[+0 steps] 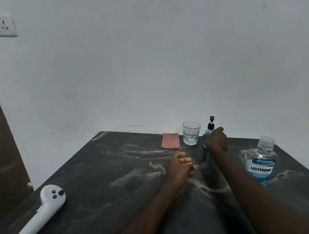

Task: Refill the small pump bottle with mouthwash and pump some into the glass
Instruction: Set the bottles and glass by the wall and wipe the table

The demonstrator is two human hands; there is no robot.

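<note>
Our right hand (215, 140) gripped the pump bottle (209, 129), upright at the far side of the surface (103, 175), just beside the glass (191, 133). Our left hand (180, 165) was a loose fist, empty. The mouthwash (262, 161) stood capped at right.

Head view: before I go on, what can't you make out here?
- Small pump bottle: body and fill level hidden by the right hand.
- Left hand: fingers curled; contents unseen.
- Glass: too small to judge any liquid.
- Mouthwash bottle: level unclear.
</note>
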